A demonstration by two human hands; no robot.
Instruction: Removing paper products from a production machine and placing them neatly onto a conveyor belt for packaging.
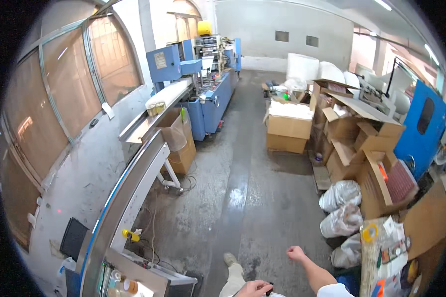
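My left hand (pixel 255 288) is at the lower edge, in front of my light trousers. Its fingers are curled together beside a small dark object (pixel 269 288), which I cannot make out. My right hand (pixel 296 253) hangs over the grey floor (pixel 262 213), right of my stepping leg. Its fingers are curled into a loose fist, and nothing shows in it. Neither hand touches the conveyor (pixel 129 198) on the left or the white sacks (pixel 341 221) on the right.
A long blue machine (pixel 215 101) stands ahead on the left, with a brown carton (pixel 182 153) by its near end. Cardboard boxes (pixel 288 129) and a blue door panel (pixel 421 128) line the right. Cables (pixel 153 232) lie near the conveyor's legs. A cluttered table (pixel 384 257) is at lower right.
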